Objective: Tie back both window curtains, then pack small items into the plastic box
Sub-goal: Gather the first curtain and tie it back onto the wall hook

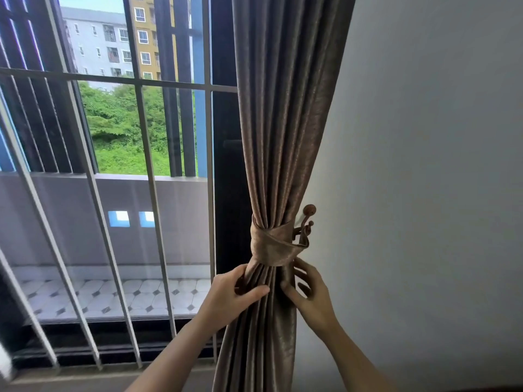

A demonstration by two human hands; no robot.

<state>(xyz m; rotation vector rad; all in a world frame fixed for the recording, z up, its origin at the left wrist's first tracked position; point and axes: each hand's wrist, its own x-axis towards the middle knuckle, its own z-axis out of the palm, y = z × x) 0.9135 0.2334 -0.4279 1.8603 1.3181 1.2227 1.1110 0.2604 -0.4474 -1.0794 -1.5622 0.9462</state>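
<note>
The curtain [283,123] is seen as a brown, slightly shiny cloth, gathered into narrow folds and cinched just above the hands by a tieback [271,247] of the same cloth. The tieback is wrapped around the bunch and is looped onto a hook [307,222] of dark metal, fixed to the wall [424,165] above the right hand. Below the tieback the folds are let fall between the two forearms, down past the lower edge of the view.

The left hand [229,295] is closed on the left side of the bunch just under the tieback, with the thumb laid across the front folds and the fingers tucked behind. The right hand [308,292] is held at the right side of the bunch, its thumb pressed on the cloth and its fingers spread behind it; whether those fingers grip anything cannot be told. The hands are kept apart by the bunch.

To the left of the left hand, a window [113,123] with slanted grey bars [93,193] is seen, and beyond it a tiled balcony [113,295], greenery and blocks of flats. To the right of the right hand only plain pale wall is shown.
</note>
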